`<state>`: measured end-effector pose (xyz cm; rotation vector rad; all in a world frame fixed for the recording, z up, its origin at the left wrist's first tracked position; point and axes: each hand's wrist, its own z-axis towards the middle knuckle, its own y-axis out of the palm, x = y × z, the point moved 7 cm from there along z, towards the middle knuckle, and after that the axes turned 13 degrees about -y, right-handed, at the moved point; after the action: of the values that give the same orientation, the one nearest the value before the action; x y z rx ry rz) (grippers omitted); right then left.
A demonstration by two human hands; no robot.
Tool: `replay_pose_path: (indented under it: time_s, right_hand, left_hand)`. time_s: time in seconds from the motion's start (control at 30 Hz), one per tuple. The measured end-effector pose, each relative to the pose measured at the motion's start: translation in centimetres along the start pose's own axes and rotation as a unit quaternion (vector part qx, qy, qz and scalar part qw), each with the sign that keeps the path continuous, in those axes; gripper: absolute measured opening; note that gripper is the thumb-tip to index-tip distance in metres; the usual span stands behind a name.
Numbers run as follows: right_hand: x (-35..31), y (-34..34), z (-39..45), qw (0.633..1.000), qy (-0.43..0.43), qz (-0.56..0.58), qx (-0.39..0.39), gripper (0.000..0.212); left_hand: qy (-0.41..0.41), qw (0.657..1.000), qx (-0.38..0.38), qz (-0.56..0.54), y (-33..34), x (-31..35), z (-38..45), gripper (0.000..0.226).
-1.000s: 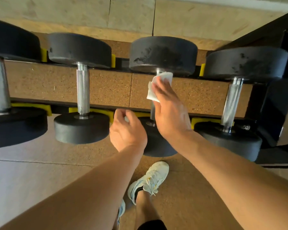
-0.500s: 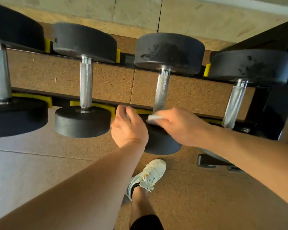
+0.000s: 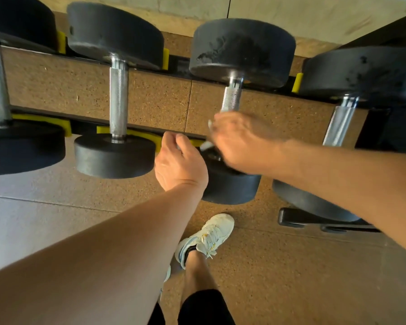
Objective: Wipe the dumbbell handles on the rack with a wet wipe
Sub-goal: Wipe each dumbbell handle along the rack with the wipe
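Right hand point(image 3: 242, 141) is motion-blurred, fingers curled round the wet wipe point(image 3: 209, 134) and the near end of the third dumbbell's handle point(image 3: 231, 98). Only white edges of the wipe show at the hand's left side. Knurled far part of that handle is bare, up to the far weight point(image 3: 242, 50).

Left hand point(image 3: 179, 160) sits just left of it, fingers loosely curled in near the rack's near rail point(image 3: 85, 120). A small pale bit shows at the fingertips; can't tell if it holds anything.

Second dumbbell point(image 3: 118, 106) is left, fourth dumbbell point(image 3: 340, 123) right, both resting across the rack rails. White sneaker point(image 3: 209, 238) is on the cork floor point(image 3: 291, 277) below.
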<state>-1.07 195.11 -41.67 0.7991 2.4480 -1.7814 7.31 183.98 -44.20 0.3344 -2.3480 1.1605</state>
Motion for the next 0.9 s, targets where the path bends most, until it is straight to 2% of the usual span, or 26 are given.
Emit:
replay_pose_path:
  time_s: [0.07, 0.13, 0.17, 0.23, 0.27, 0.3, 0.33, 0.37, 0.43, 0.5, 0.57, 0.67, 0.7, 0.77, 0.8, 0.83, 0.9]
  right_hand:
    - [-0.8, 0.8, -1.3, 0.986, 0.061, 0.155, 0.009, 0.035]
    - [-0.2, 0.9, -2.9, 0.922, 0.167, 0.343, 0.059, 0.034]
    - [0.3, 0.1, -3.6, 0.898, 0.204, 0.376, 0.106, 0.034]
    - [1.6, -3.1, -4.2, 0.890, 0.211, 0.319, 0.248, 0.026]
    - [1.6, -4.8, -3.9, 0.902, 0.172, 0.255, 0.302, 0.027]
    - [1.3, -6.1, -3.1, 0.926, 0.112, 0.171, 0.317, 0.033]
    - [1.1, -6.1, -1.8, 0.960, 0.044, 0.065, 0.270, 0.038]
    - [1.3, -5.1, -0.3, 0.982, -0.003, -0.028, 0.185, 0.042]
    - [2.8, -3.3, 1.0, 0.993, -0.007, -0.110, 0.044, 0.054]
    - [3.3, -2.1, 1.0, 0.995, 0.000, -0.099, -0.004, 0.056]
    - [2.1, -0.7, 0.5, 0.999, -0.002, -0.052, 0.004, 0.044]
    - [-0.6, 1.3, -1.2, 0.989, 0.037, 0.140, 0.019, 0.032]
    - [-0.7, 1.9, -2.0, 0.970, 0.073, 0.231, 0.027, 0.032]
    - [-0.4, 2.6, -4.4, 0.893, 0.157, 0.417, 0.067, 0.034]
    - [0.1, 2.4, -6.0, 0.839, 0.216, 0.486, 0.118, 0.034]
    - [0.9, 2.0, -7.7, 0.774, 0.290, 0.525, 0.202, 0.031]
    - [2.5, 1.4, -11.3, 0.613, 0.456, 0.517, 0.386, 0.028]
  left_hand:
    - [0.004, 1.000, 0.000, -0.001, 0.0, 0.0, 0.0, 0.031]
    - [0.012, 1.000, 0.000, -0.008, 0.0, -0.1, -0.1, 0.032]
    - [0.015, 1.000, 0.000, -0.011, 0.0, -0.1, -0.2, 0.032]
    - [0.015, 1.000, -0.004, -0.019, 0.0, 0.0, -0.3, 0.032]
    - [0.013, 1.000, -0.005, -0.022, 0.0, 0.0, -0.3, 0.032]
    - [0.011, 1.000, -0.005, -0.023, 0.0, 0.0, -0.4, 0.032]
    - [0.011, 1.000, -0.003, -0.023, 0.0, 0.1, -0.4, 0.033]
    - [0.013, 1.000, -0.002, -0.022, -0.1, 0.1, -0.4, 0.033]
    - [0.011, 1.000, -0.007, -0.017, 0.0, 0.1, -0.4, 0.032]
    - [0.006, 1.000, -0.008, -0.011, 0.1, 0.0, -0.2, 0.030]
    - [0.005, 1.000, -0.006, -0.004, 0.0, -0.1, 0.0, 0.030]
    - [0.007, 1.000, -0.006, 0.005, 0.2, 0.0, 0.1, 0.030]
    - [0.008, 1.000, -0.004, 0.004, 0.1, -0.1, 0.1, 0.031]
    - [0.012, 1.000, -0.002, 0.002, 0.1, -0.1, 0.0, 0.031]
    - [0.013, 1.000, -0.003, 0.002, 0.1, -0.1, 0.0, 0.031]
    - [0.013, 1.000, -0.003, 0.001, 0.1, -0.1, -0.1, 0.030]
    - [0.010, 1.000, -0.006, 0.000, 0.1, -0.2, -0.1, 0.030]
